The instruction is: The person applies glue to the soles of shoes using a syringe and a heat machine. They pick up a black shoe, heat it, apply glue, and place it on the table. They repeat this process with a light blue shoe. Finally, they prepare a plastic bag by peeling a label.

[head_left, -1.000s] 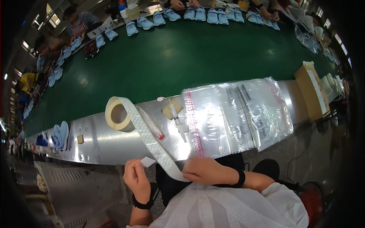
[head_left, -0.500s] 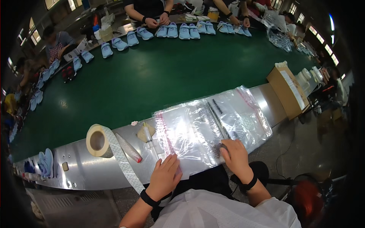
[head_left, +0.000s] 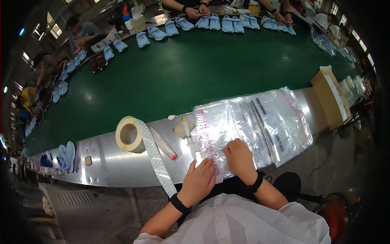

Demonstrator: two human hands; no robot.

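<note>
A stack of clear plastic bags [head_left: 280,122] with pink-red edge strips and black print lies on the metal table edge in front of me. My left hand [head_left: 199,179] rests flat on the bags' near-left corner, its fingers stretched out. Close beside it, my right hand [head_left: 239,160] is on the bags with its fingers curled; whatever they may hold is hidden. To the left stands a roll of white labels [head_left: 138,147], its strip running down to my left wrist. Between roll and bags lie a whitish tapered tool with a red tip [head_left: 163,143] and a slim pen-like tool [head_left: 189,142].
A green conveyor belt [head_left: 170,77] stretches beyond the metal edge. Light-blue shoes [head_left: 170,28] line its far side, where other people work. An open cardboard box [head_left: 330,99] stands right of the bags. Another pair of shoes [head_left: 67,156] sits at the left.
The view has turned left, shifting the scene rightward. My right hand has moved left across the bags toward my left hand. My left hand stays at the bags' corner.
</note>
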